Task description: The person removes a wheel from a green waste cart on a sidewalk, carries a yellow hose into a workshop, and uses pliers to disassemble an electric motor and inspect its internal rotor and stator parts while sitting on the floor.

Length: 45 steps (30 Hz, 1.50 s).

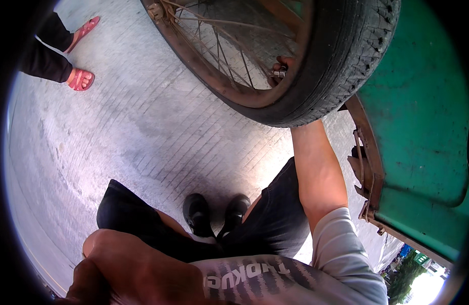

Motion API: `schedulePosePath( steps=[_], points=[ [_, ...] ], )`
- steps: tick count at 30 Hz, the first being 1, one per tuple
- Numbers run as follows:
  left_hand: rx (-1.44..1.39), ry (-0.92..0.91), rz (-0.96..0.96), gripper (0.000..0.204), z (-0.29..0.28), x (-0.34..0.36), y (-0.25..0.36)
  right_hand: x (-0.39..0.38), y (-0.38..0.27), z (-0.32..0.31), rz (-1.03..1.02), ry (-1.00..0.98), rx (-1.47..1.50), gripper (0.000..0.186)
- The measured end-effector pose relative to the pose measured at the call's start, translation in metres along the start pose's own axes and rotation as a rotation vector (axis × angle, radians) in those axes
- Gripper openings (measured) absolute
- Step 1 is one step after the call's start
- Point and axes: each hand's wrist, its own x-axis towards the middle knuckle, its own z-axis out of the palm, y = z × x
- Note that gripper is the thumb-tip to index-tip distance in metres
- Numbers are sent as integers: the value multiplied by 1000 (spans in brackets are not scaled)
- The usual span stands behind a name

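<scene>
A spoked bicycle-type wheel with a rusty rim point(260, 99) and cracked black tyre point(346, 51) fills the upper middle. My right forearm reaches up behind the tyre; my right hand point(280, 68) shows through the spokes, fingers curled on a small silver metal fitting point(278, 73) near the inner rim. The rest of that hand is hidden by the wheel. My bent left arm point(133, 259) is low at the left; I cannot make out its hand.
A green metal body point(417, 127) with a rusty edge stands on the right. Another person's feet in red sandals point(81, 79) are at upper left on grooved concrete point(133, 127). My black shoes point(196, 213) are below the wheel. Greenery point(407, 279) shows at lower right.
</scene>
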Motion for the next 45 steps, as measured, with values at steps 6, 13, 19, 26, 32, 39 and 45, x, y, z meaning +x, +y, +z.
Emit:
schedulePosePath(
  steps=[6, 13, 19, 26, 32, 39, 45],
  points=[
    [62, 58, 111, 141, 7, 5, -11, 1, -3, 5, -3, -27, 20, 30],
    [258, 366, 36, 122, -7, -13, -13, 5, 0, 15, 8, -81, 37, 30],
    [457, 1306, -216, 50, -95, -42, 46, 4, -11, 2, -35, -42, 21, 31],
    [613, 1565, -216, 55, -173, -61, 66, 2, -15, 2, -46, -61, 27, 31],
    [745, 1584, -200, 63, -190, -52, 60, -2, -19, -2, -50, -81, 29, 32],
    [908, 1559, -199, 71, -195, -45, 56, -16, -21, -9, -41, -111, 42, 33],
    [1007, 1551, -217, 75, -195, -41, 52, -23, -22, -13, -33, -143, 63, 33]
  ],
)
